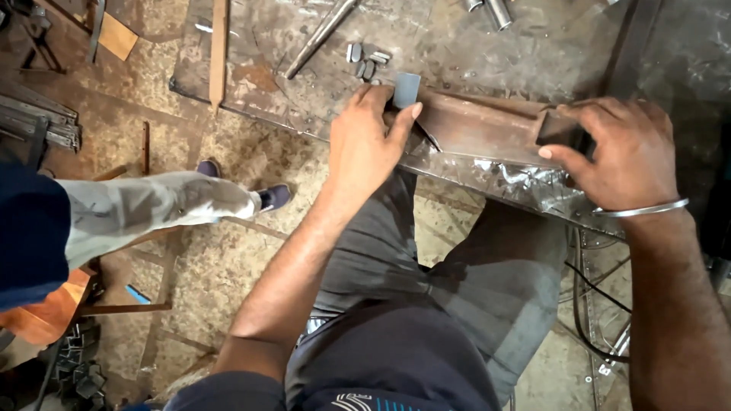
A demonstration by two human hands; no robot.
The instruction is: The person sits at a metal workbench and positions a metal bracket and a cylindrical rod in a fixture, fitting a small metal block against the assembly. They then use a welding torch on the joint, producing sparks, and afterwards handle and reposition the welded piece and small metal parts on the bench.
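Note:
A rusty rectangular steel tube (480, 125) lies along the front edge of a scarred metal workbench (457, 38). My left hand (365, 141) presses on the tube's left end and pinches a small grey flat metal piece (406, 90) upright between thumb and fingers. At the tube's open right end, my right hand (620, 152) grips it; a metal bangle (643, 208) circles that wrist.
Several small metal offcuts (365, 61) and a long tapered steel rod (320, 34) lie on the bench behind the tube. Another person's leg in light trousers (152, 209) steps in from the left. Black cables (594, 304) hang under the bench at right. Metal scraps (76, 365) sit on the floor.

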